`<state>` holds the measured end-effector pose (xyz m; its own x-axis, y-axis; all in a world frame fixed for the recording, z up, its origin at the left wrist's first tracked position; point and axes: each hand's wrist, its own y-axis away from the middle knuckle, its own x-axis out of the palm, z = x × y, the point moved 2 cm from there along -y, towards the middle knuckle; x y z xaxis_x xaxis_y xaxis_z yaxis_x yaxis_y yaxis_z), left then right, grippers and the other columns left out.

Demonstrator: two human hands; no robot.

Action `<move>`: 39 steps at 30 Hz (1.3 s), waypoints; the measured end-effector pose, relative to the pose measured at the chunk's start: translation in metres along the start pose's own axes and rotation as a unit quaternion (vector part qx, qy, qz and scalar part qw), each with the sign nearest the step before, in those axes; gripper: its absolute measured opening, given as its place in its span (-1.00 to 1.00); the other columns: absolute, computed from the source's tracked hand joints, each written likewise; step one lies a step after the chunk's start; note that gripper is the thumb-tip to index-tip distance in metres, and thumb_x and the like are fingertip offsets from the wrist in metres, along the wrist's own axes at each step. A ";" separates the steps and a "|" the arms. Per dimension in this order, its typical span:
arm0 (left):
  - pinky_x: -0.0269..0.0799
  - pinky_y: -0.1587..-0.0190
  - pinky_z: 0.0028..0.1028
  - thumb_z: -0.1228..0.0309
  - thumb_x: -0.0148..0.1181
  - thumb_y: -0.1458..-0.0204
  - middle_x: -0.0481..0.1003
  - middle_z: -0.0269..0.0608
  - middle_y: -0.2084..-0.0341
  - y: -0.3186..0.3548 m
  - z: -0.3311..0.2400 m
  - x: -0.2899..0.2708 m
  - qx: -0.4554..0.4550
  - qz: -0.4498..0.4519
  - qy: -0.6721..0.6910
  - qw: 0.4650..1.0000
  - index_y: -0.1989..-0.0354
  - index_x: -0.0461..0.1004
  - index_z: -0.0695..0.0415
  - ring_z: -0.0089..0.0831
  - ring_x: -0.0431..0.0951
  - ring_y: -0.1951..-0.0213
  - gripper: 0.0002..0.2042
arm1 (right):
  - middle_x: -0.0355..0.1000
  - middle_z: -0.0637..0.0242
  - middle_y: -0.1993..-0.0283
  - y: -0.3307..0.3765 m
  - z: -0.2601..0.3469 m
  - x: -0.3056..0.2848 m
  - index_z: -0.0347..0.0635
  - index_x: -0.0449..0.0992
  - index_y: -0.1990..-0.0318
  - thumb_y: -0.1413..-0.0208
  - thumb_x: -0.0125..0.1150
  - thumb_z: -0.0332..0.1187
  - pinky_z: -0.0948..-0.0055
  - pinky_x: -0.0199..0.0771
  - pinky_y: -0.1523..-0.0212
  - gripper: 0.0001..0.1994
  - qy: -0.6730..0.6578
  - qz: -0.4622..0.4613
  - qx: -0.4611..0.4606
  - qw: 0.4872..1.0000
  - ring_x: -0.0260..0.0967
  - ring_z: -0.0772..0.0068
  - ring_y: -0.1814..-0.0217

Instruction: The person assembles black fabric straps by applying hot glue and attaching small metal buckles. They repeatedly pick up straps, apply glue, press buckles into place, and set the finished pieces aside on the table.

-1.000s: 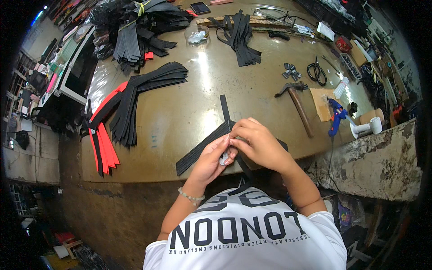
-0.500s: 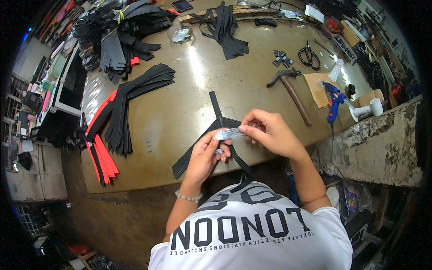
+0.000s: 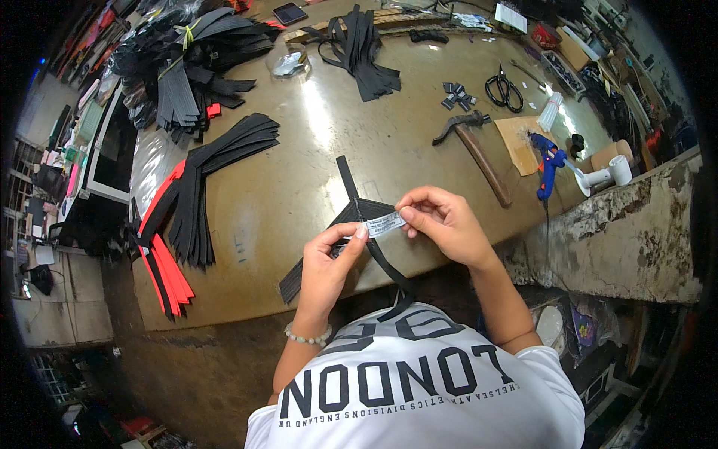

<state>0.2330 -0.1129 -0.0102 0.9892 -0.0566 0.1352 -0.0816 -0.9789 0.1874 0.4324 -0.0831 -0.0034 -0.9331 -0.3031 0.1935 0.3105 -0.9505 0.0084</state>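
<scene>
A small white printed label (image 3: 384, 225) is stretched between my two hands. The thumb and fingertips of my left hand (image 3: 330, 256) pinch its left end, and my right hand (image 3: 437, 222) pinches its right end. Right behind the label, on the table, lie black webbing straps (image 3: 293, 281) fanned out in a bent bundle. One black strap (image 3: 345, 176) points away from me, and another black strap (image 3: 390, 271) hangs over the table's near edge toward my shirt. My hands hide part of the bundle.
On the brown table (image 3: 299, 172) lie a hammer (image 3: 482, 161), black scissors (image 3: 503, 91) and a blue glue gun (image 3: 551, 165) to the right. Black and red straps (image 3: 196, 194) lie at left, with a large strap pile (image 3: 187, 67) behind. Small black pieces (image 3: 458, 96) sit beyond the hammer.
The label is now held out flat between both hands, where before it slanted over my left fingers. A second pale piece under my left hand no longer shows. The view has shifted slightly.
</scene>
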 end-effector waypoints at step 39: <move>0.21 0.47 -0.67 0.42 0.29 -0.08 0.46 -0.46 0.56 0.004 -0.005 -0.006 0.071 -0.021 -0.161 0.984 0.32 0.58 0.27 -0.75 0.29 0.51 -0.86 | 0.53 0.30 0.30 0.003 -0.033 0.022 -0.43 0.54 0.15 -0.16 0.26 -0.47 0.65 0.49 0.28 -0.81 -0.089 0.010 0.055 0.994 0.47 0.63 0.34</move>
<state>0.2262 -0.1155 -0.0055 0.9804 -0.0518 -0.1901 -0.0442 -0.9980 0.0443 0.4067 -0.0949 -0.0316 -0.8830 -0.2951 0.3650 0.3552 -0.9285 0.1086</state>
